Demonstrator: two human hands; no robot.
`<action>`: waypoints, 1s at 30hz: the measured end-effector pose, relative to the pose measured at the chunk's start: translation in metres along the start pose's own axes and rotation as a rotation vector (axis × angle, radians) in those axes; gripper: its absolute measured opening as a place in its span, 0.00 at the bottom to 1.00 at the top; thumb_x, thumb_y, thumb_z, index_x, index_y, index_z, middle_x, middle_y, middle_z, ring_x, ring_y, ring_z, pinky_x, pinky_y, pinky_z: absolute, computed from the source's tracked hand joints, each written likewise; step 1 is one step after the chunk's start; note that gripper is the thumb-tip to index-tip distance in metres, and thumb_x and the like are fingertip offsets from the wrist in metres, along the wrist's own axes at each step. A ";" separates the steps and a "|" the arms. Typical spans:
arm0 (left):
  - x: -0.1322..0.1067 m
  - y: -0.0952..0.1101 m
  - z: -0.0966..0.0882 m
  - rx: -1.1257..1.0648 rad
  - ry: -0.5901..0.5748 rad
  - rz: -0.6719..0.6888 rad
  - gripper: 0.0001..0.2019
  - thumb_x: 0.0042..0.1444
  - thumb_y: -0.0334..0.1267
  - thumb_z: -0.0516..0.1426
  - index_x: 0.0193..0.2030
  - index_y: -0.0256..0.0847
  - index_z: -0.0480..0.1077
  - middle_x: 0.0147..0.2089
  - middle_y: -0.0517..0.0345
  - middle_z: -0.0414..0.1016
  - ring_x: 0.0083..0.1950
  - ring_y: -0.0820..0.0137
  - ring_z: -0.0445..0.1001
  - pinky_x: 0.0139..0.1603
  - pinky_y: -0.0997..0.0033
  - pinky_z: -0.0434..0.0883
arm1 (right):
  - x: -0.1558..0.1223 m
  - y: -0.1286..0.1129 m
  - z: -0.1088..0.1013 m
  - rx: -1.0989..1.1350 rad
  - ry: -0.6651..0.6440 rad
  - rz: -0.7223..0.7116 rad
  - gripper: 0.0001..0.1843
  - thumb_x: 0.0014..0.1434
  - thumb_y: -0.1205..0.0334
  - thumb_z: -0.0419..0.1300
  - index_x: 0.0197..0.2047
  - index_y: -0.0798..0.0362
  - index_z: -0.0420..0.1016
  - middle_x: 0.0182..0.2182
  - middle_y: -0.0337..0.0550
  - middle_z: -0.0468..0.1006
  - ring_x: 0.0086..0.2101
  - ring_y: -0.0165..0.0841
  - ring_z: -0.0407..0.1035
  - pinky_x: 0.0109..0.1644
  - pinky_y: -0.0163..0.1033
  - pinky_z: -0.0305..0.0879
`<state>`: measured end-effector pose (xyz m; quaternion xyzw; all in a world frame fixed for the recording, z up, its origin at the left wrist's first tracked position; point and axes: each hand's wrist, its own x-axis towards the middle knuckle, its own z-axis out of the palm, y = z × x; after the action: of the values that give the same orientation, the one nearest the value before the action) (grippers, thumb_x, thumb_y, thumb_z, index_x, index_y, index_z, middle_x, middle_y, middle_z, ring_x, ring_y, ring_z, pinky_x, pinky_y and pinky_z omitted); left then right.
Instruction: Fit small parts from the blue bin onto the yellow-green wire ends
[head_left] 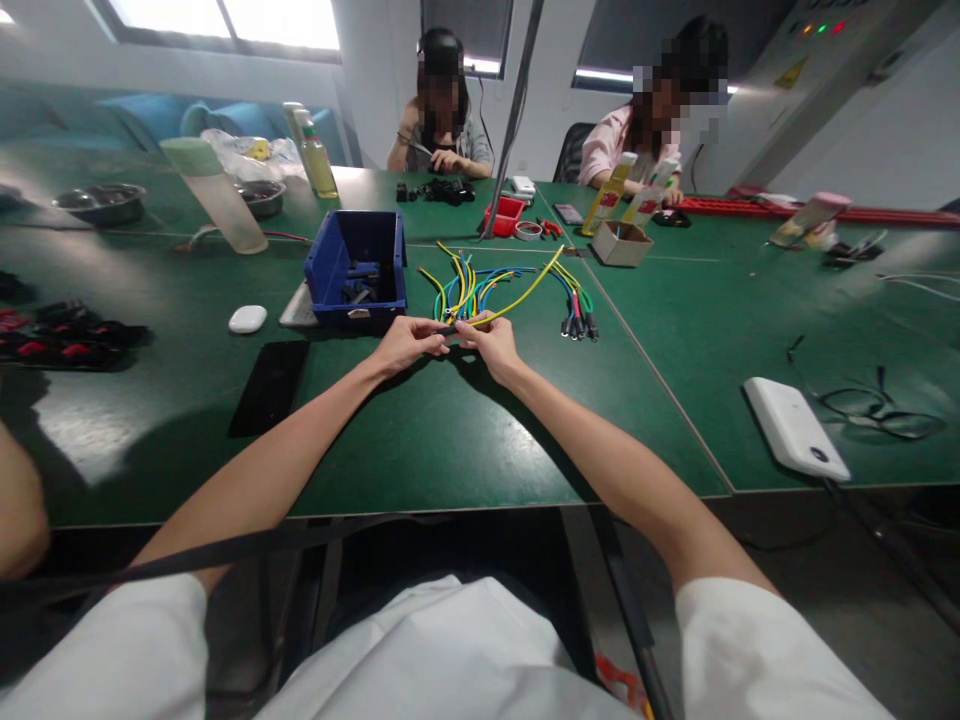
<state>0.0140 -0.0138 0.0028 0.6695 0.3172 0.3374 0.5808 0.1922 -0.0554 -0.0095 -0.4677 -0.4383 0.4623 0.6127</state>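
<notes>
Both my hands meet at the middle of the green table [420, 440]. My right hand [489, 342] pinches a yellow wire [529, 290], whose free end slants up to the right. At the wire's near end, my left hand [411, 342] closes its fingertips on a small black sleeve [447, 330]. Just beyond my hands lies a loose bundle of yellow, blue and green wires [469, 285]. To its right rests a group of wires with black sleeves and ring terminals [577, 318]. A blue bin [355, 295] with dark small parts inside stands to the left of my hands.
A black phone [270, 388] and a white case [247, 319] lie left of me. On the right are a white power bank [795, 425] and glasses [877, 410]. Farther back stand a small box [622, 245], a red tray [504, 215] and bottles [319, 165]. Two people sit opposite.
</notes>
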 end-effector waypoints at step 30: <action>0.001 -0.002 -0.001 -0.049 0.012 0.002 0.25 0.43 0.46 0.68 0.45 0.32 0.78 0.37 0.47 0.81 0.33 0.65 0.80 0.39 0.63 0.77 | 0.002 0.000 -0.001 0.030 -0.037 0.032 0.22 0.42 0.47 0.72 0.30 0.52 0.69 0.28 0.39 0.79 0.31 0.34 0.78 0.34 0.35 0.73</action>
<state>0.0138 -0.0124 0.0006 0.6531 0.3118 0.3498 0.5949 0.1930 -0.0533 -0.0097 -0.4567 -0.4352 0.4872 0.6039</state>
